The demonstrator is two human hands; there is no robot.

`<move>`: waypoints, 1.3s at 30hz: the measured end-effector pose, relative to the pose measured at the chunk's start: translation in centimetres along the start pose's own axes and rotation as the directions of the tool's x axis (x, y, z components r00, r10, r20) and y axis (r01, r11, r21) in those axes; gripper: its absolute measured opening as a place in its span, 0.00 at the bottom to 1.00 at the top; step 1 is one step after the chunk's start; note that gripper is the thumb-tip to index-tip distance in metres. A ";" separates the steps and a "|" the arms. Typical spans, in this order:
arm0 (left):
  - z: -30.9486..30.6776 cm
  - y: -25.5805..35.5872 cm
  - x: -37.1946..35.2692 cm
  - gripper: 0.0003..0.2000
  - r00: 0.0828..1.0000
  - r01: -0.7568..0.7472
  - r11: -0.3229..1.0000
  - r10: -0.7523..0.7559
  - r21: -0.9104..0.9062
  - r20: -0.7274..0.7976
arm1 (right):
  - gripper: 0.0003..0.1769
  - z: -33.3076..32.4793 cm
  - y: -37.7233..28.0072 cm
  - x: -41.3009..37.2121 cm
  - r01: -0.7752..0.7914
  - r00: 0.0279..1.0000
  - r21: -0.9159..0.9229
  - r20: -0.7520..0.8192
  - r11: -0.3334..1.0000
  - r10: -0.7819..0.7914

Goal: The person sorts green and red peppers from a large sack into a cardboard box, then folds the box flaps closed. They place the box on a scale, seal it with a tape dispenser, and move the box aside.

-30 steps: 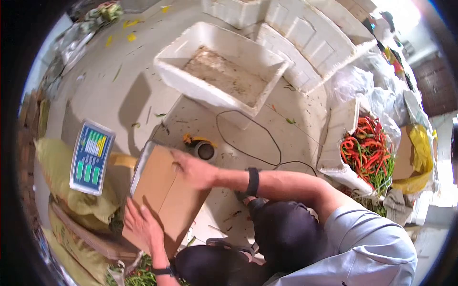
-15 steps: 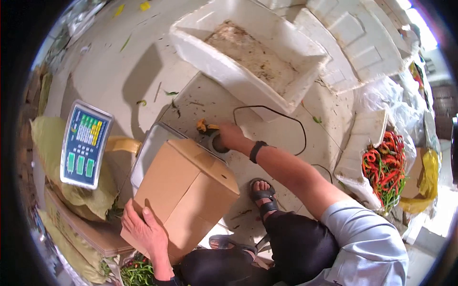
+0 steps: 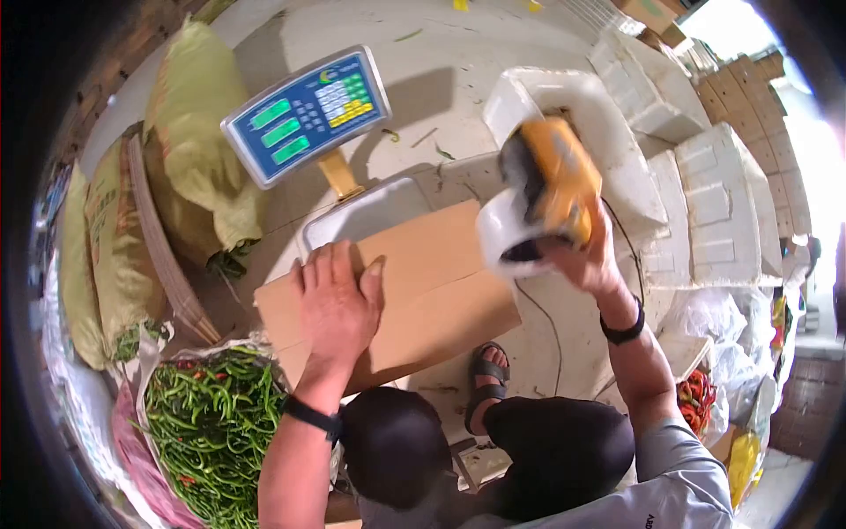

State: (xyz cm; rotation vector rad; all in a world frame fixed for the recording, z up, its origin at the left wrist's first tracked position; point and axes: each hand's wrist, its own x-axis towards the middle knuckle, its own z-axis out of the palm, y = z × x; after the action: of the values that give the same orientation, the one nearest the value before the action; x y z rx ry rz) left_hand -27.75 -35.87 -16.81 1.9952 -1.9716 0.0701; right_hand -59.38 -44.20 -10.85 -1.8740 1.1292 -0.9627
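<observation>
My left hand [image 3: 337,304] lies on the top of a brown cardboard box [image 3: 432,304], fingers stretched out and thumb apart. The box rests on the platform of a digital scale [image 3: 370,212], whose blue display panel [image 3: 306,115] stands behind it. Gripped in my right hand [image 3: 589,260] is an orange and black tape dispenser [image 3: 560,176], raised above the box's right end and blurred by motion. A roll of tape [image 3: 504,234] shows on the dispenser's left side.
Green chili peppers [image 3: 211,423] fill a sack at the lower left. Stuffed yellow-green sacks [image 3: 198,115] stand behind it. White foam boxes [image 3: 727,207] sit at the right, near red peppers [image 3: 694,401]. A black cord [image 3: 557,339] runs across the floor.
My right hand has lifted the tape dispenser from near the floor to above the box. My left hand has shifted over the box top. The view has turned, showing more sacks.
</observation>
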 end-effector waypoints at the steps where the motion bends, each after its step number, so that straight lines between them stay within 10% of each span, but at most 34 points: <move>1: -0.1 0.0 0.0 0.24 1.000 0.002 1.000 -0.002 -0.003 0.012 | 0.39 0.6 -2.7 0.3 0.249 0.966 -0.128 0.103 0.960 -0.237; 3: -0.2 -0.1 0.0 0.25 1.000 0.023 1.000 -0.023 -0.004 0.007 | 0.41 3.8 -0.7 -0.3 0.348 0.889 0.027 0.308 0.937 -0.339; 9: -0.2 -0.9 -0.6 0.26 1.000 0.020 0.997 -0.021 -0.077 -0.018 | 0.25 9.4 1.7 -3.0 0.288 0.951 -0.114 0.153 0.951 -0.270; 19: 0.5 -2.0 -0.9 0.20 0.992 -0.008 0.997 -0.001 -0.070 -0.122 | 0.37 9.7 0.3 -2.4 0.295 0.950 -0.231 0.176 0.927 -0.258; 21: -0.4 -2.4 -1.1 0.14 0.946 0.023 0.794 -0.213 -0.607 -0.244 | 0.39 9.3 0.2 -2.4 0.283 0.950 -0.217 0.198 0.934 -0.242; 23: -2.3 -3.2 -2.2 0.10 0.920 0.046 0.721 -0.300 -0.691 -0.252 | 0.41 9.1 0.4 -2.3 0.265 0.949 -0.201 0.226 0.943 -0.219; 25: -4.8 -3.7 -3.7 0.12 0.785 0.412 -0.304 -0.360 -0.859 0.504 | 0.41 9.3 0.6 -2.2 0.302 0.941 -0.189 0.214 0.934 -0.261; 28: -7.4 -3.3 -4.3 0.15 0.664 0.566 -0.586 -0.094 -0.580 0.742 | 0.43 9.3 0.9 -2.1 0.281 0.940 -0.143 0.239 0.949 -0.242; 39: -9.3 -0.2 -3.8 0.08 0.744 0.563 -0.260 -0.254 -0.784 0.618 | 0.47 8.7 -1.7 -1.7 0.314 0.921 -0.238 0.313 0.919 -0.233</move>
State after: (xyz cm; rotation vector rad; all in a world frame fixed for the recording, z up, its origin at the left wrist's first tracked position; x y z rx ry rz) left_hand -25.88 -29.69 -9.13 1.2842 -0.5028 -1.4627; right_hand -51.77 -40.27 -13.69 -2.3679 0.8811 -0.6757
